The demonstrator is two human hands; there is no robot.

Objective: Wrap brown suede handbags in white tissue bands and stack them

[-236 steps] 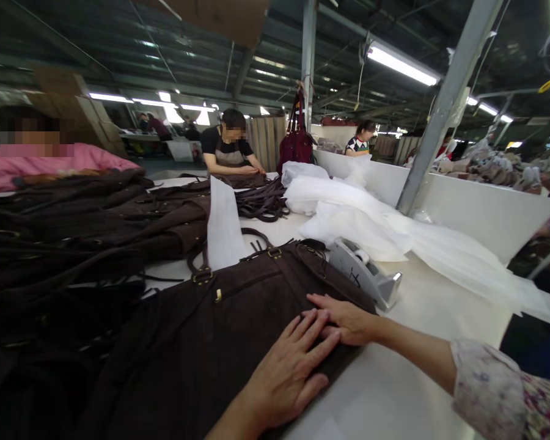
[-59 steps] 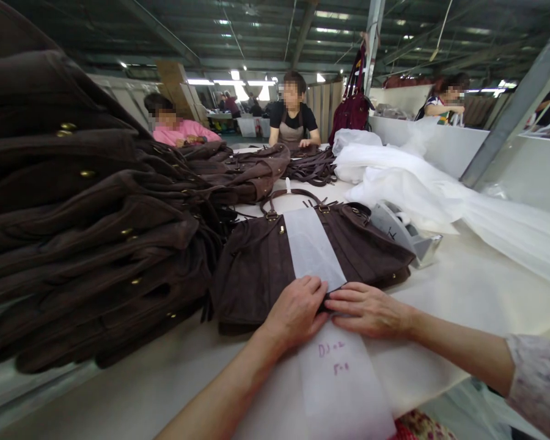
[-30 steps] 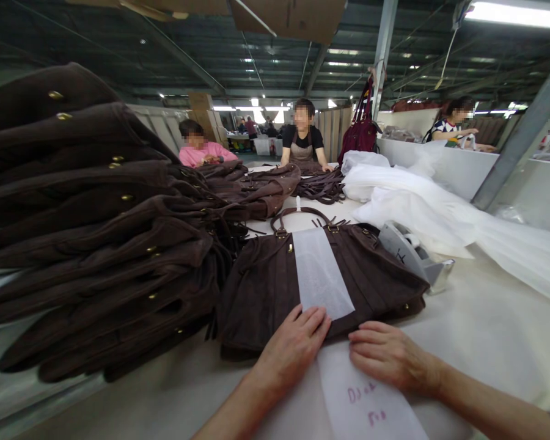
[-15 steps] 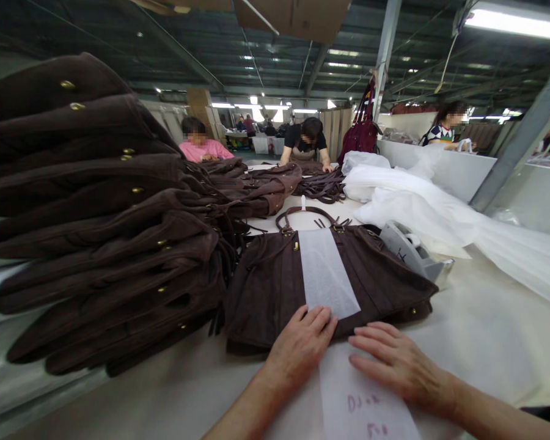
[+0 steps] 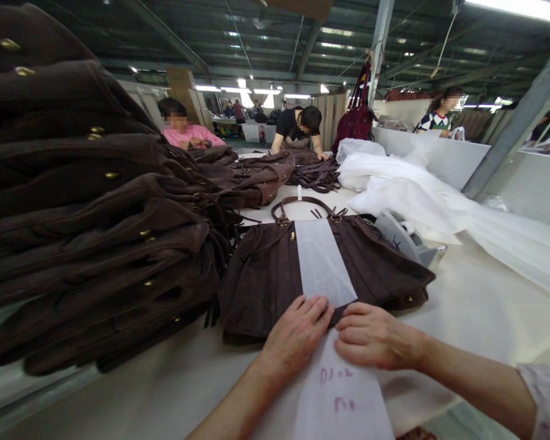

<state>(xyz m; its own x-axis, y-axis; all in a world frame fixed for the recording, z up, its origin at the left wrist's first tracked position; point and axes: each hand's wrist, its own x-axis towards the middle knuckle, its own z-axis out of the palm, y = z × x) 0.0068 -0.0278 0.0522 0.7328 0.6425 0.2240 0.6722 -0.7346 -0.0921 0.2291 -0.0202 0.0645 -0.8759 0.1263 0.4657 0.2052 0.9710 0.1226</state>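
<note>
A dark brown bag (image 5: pixel 266 275) lies on the white table, its handles pointing away from me. A pale strip (image 5: pixel 323 260) runs down its front. My left hand (image 5: pixel 297 333) rests with its fingers spread over the strip's lower end and the bag's bottom edge. Beside it, my right hand (image 5: pixel 378 336) has its fingers curled together at the top of a white paper (image 5: pixel 343 397) with reddish handwriting; whatever is under those fingertips is hidden. The paper extends toward me below the bag.
Brown bags (image 5: pixel 87 232) are piled high at the left. A grey tape dispenser (image 5: pixel 401 235) stands right of the bag, near white sheeting (image 5: pixel 417 195). Two people work across the table, and another person is at the right. A slanted metal post (image 5: pixel 517 134) rises at the right.
My right hand has shifted left toward my left hand, and its fingers have curled in. The written paper has moved left and its lower part is angled differently. The view has tilted slightly down.
</note>
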